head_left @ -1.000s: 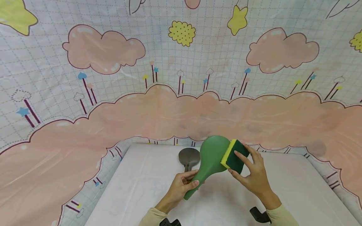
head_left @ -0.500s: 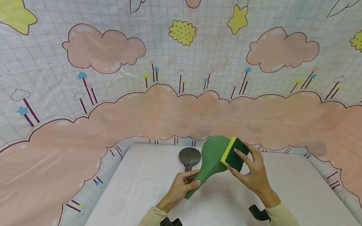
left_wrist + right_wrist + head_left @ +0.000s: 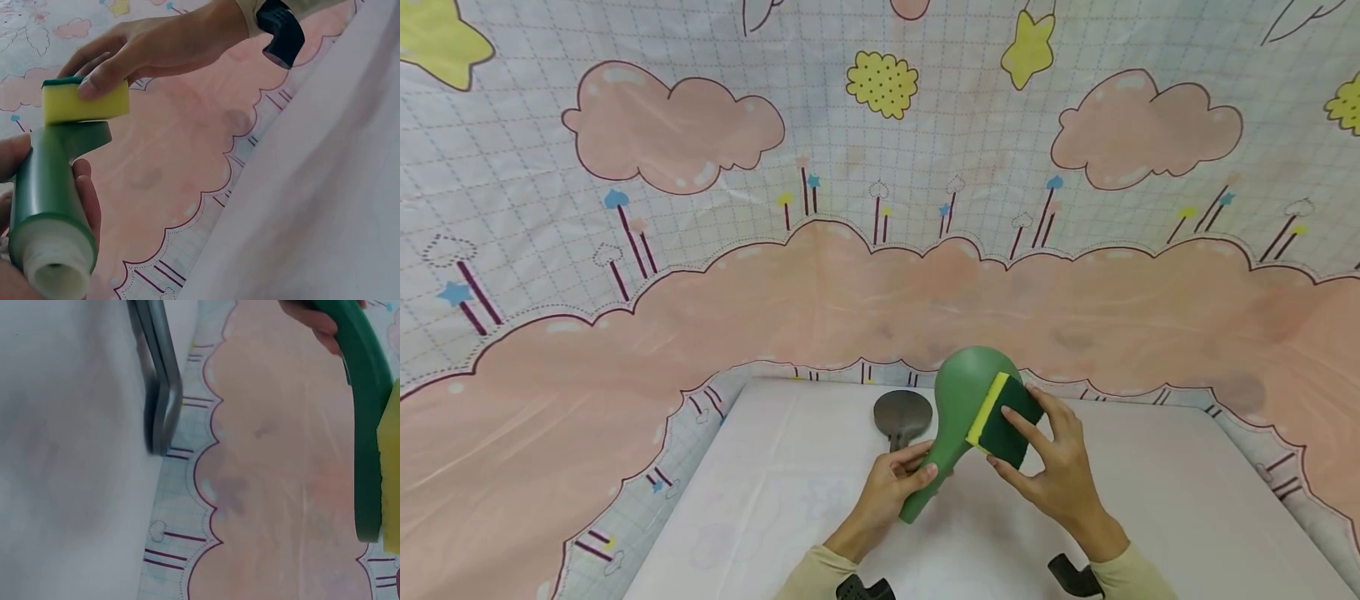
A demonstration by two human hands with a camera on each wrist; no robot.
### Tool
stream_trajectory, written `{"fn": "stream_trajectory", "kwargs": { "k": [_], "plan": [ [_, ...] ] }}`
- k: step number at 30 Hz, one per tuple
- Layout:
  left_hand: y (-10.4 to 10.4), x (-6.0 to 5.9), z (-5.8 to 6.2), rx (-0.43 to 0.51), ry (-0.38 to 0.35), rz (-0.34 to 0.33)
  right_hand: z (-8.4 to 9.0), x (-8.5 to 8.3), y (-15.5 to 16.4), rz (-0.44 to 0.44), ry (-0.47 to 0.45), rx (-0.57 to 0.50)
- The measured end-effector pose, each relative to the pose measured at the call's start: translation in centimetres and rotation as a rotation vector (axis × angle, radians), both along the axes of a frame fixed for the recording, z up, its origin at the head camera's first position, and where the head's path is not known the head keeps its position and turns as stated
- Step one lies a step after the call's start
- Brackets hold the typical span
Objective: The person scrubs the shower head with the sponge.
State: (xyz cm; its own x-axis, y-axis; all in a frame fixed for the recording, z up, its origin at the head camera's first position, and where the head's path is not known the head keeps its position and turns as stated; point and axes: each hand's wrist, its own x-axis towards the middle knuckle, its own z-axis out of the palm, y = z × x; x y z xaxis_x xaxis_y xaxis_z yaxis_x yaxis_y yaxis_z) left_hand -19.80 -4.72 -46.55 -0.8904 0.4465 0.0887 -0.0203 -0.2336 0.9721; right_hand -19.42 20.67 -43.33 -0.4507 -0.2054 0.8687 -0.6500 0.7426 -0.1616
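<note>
A green handheld shower head (image 3: 973, 375) is held up, tilted, above the white table. My left hand (image 3: 880, 497) grips its handle, thumb on top. At the handle's end, a pale hollow connector (image 3: 57, 269) shows in the left wrist view. My right hand (image 3: 1062, 473) holds a sponge (image 3: 1006, 423) between thumb and fingers, dark green scouring side outward. The sponge's yellow side lies against the broad back of the shower head, near its right edge. In the right wrist view, the yellow foam (image 3: 391, 481) meets the green head's curved side.
A second shower head, dark grey (image 3: 902, 417), stands on the table behind my left hand. The white tabletop (image 3: 760, 508) ends at a backdrop (image 3: 760, 308) printed with pink clouds and stars. Black camera mounts (image 3: 1073, 575) sit at the wrists.
The sponge and right hand have moved left and slightly down across the shower head. The shower head has turned more upright, and the left hand has shifted slightly right with it.
</note>
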Motion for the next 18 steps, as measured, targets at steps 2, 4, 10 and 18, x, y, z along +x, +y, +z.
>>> {"fn": "stream_trajectory", "kwargs": {
  "k": [2, 4, 10, 18],
  "plan": [
    [0.2, 0.0, 0.1, 0.014, -0.016, 0.013, -0.1, 0.0, -0.2, 0.006, 0.005, 0.006],
    [0.4, 0.1, 0.2, 0.028, -0.031, 0.025, -0.3, 0.1, -0.4, 0.013, 0.009, 0.010],
    [1.0, 0.1, 0.4, 0.063, -0.089, 0.059, -0.5, 0.2, -1.0, 0.038, 0.013, 0.021],
    [1.4, 0.0, 0.6, 0.079, -0.136, 0.104, -0.7, 0.6, -1.8, 0.054, 0.002, 0.029]
  ]
}}
